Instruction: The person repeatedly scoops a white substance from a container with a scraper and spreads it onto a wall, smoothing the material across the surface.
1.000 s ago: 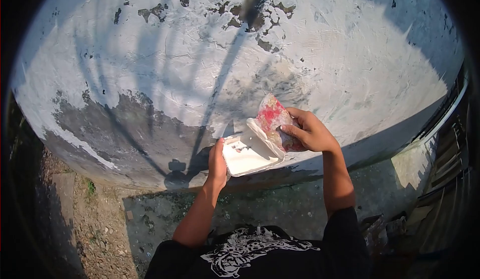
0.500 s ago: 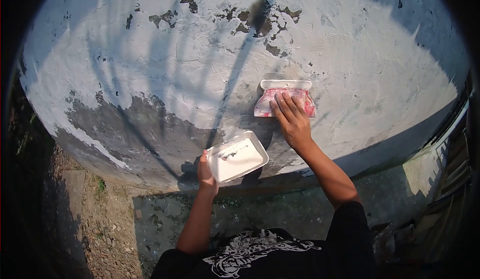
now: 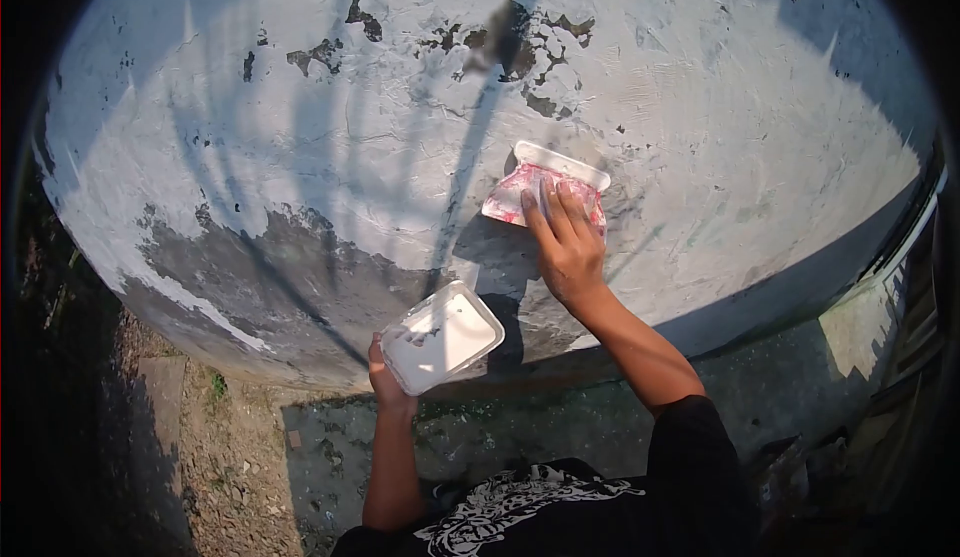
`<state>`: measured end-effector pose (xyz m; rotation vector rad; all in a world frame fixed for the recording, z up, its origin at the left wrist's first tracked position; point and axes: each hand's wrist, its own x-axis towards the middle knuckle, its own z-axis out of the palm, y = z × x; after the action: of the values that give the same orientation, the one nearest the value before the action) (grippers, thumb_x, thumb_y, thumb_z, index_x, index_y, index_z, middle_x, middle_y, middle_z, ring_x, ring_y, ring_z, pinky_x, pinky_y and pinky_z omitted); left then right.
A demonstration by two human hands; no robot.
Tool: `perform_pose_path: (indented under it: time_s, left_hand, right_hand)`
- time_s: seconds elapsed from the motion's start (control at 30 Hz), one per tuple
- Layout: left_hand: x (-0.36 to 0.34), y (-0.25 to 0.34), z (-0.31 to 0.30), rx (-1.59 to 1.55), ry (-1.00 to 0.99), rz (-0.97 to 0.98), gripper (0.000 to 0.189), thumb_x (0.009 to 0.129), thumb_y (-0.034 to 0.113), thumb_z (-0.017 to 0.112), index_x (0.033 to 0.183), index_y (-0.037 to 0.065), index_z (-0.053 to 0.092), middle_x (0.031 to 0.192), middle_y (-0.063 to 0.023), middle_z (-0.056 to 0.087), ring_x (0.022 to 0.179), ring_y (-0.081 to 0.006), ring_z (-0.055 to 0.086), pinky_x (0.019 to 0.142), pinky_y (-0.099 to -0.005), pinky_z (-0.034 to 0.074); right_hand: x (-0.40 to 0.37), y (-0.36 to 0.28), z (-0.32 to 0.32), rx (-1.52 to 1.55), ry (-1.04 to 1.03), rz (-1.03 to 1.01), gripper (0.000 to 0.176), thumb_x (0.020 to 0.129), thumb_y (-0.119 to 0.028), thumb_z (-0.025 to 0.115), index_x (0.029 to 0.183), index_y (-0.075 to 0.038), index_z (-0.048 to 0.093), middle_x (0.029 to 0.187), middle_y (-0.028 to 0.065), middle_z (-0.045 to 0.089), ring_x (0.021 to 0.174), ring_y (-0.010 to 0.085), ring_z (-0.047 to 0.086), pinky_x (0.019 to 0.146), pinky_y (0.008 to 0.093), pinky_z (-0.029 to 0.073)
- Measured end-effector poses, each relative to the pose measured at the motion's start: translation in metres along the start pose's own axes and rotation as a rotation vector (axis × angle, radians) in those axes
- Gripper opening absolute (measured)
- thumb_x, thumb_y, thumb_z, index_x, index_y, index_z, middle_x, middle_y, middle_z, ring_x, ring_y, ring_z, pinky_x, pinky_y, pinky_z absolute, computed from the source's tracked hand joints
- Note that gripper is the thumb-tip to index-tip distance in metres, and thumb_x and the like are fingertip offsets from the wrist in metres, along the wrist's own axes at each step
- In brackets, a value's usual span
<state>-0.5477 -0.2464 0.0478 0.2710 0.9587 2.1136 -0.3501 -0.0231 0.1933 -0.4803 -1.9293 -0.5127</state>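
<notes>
Two hands at work on a weathered wall: the right hand lies flat on a red-stained spreader, its fingers stretched close together over the blade and pinning it against the plaster, the thumb out of sight. The spreader sits just beyond the fingertips, touching the wall, its pale working edge turned up and away from the wrist. Its long axis runs crosswise to the fingers, from upper left down to lower right. Below and to the left of that hand, well apart from it, the left hand is closed around the near corner of a shallow white tray smeared with white filler, held tilted and clear of the surface. The step in hand looks like a coating stroke, filler being drawn across the wall. The next move would seem to call for steady, even pressure along the whole edge, with the blade kept at a low angle so that it leaves no ridge. Further left of the tray a bare grey patch remains uncovered, and flaked spots show above the spreader. Rough ground lies beneath the arms.
</notes>
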Motion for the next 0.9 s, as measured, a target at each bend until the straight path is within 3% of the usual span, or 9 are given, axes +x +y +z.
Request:
perform_pose_path:
  time_s: [0.07,0.2,0.33,0.43,0.53,0.67,0.73,0.8,0.9]
  left_hand:
    - [-0.007,0.019,-0.005,0.006,0.006,0.022,0.058,0.107,0.05,0.036,0.132,0.003,0.057,0.119,-0.0124,0.067,0.109,-0.0257,0.065,0.097,-0.0404,0.052]
    - [-0.022,0.049,-0.004,0.009,0.102,0.122,0.061,0.107,0.052,0.033,0.136,0.003,0.055,0.129,-0.0133,0.064,0.116,-0.0272,0.063,0.1,-0.0417,0.051]
    - [-0.025,0.054,-0.002,0.031,0.082,0.183,0.061,0.107,0.052,0.035,0.139,0.003,0.054,0.133,-0.0124,0.062,0.12,-0.026,0.061,0.104,-0.0403,0.047]
    - [-0.032,0.048,0.01,0.154,0.115,0.263,0.061,0.107,0.052,0.037,0.139,0.003,0.053,0.134,-0.0119,0.062,0.121,-0.0255,0.061,0.105,-0.0399,0.046]
    - [-0.025,0.048,0.019,0.005,0.154,0.127,0.062,0.106,0.053,0.038,0.139,0.003,0.053,0.134,-0.0126,0.062,0.121,-0.0264,0.06,0.105,-0.0403,0.047]
    - [-0.023,0.043,0.019,-0.016,0.089,0.113,0.062,0.106,0.053,0.038,0.139,0.003,0.053,0.135,-0.0135,0.062,0.121,-0.0273,0.06,0.104,-0.0408,0.047]
    - [-0.021,0.038,0.017,0.021,0.017,0.074,0.061,0.104,0.054,0.04,0.141,0.008,0.052,0.138,-0.0116,0.058,0.127,-0.0272,0.055,0.107,-0.042,0.044]
    - [-0.02,0.031,0.021,0.011,0.026,0.081,0.06,0.104,0.054,0.04,0.14,0.007,0.053,0.136,-0.012,0.059,0.125,-0.0272,0.056,0.106,-0.042,0.045]
    - [-0.014,0.017,0.014,0.0,0.015,0.093,0.06,0.104,0.054,0.04,0.137,0.006,0.054,0.131,-0.0129,0.062,0.12,-0.0273,0.06,0.104,-0.0421,0.047]
  right_hand:
    - [-0.022,-0.015,0.004,0.097,-0.089,-0.129,0.048,0.078,0.004,0.061,0.124,-0.006,0.07,0.125,0.0206,0.068,0.116,0.0368,0.066,0.094,0.0436,0.055]
    - [-0.02,-0.015,-0.013,0.259,-0.152,-0.072,0.046,0.078,0.005,0.062,0.123,-0.004,0.07,0.12,0.0199,0.071,0.11,0.0375,0.069,0.092,0.044,0.056]
    - [0.054,0.013,-0.056,0.118,0.265,-0.059,0.04,0.081,0.004,0.06,0.119,-0.001,0.071,0.114,0.0185,0.072,0.107,0.0351,0.071,0.088,0.0418,0.057]
    - [0.071,0.035,-0.04,0.105,0.316,-0.097,0.039,0.082,0.002,0.059,0.12,0.002,0.07,0.117,0.0197,0.071,0.118,0.037,0.066,0.1,0.0454,0.052]
    - [0.043,0.045,-0.003,0.065,0.121,-0.138,0.04,0.082,0.0,0.059,0.12,0.002,0.07,0.117,0.0201,0.071,0.123,0.0379,0.064,0.105,0.0471,0.05]
    - [0.033,0.029,-0.026,0.243,0.112,-0.146,0.04,0.08,0.003,0.059,0.119,0.003,0.07,0.118,0.0222,0.071,0.121,0.0412,0.064,0.103,0.049,0.051]
    - [0.046,0.03,-0.041,0.242,0.159,-0.109,0.039,0.081,0.005,0.059,0.118,0.004,0.07,0.118,0.0231,0.07,0.12,0.042,0.065,0.102,0.0491,0.052]
    - [0.059,0.04,-0.045,0.081,0.339,-0.005,0.04,0.081,0.005,0.059,0.12,0.003,0.07,0.12,0.0238,0.07,0.119,0.0427,0.065,0.102,0.0495,0.052]
    - [0.054,0.044,-0.017,-0.056,0.268,0.065,0.047,0.082,0.003,0.058,0.128,0.0,0.066,0.129,0.0243,0.066,0.119,0.0434,0.064,0.101,0.0491,0.052]
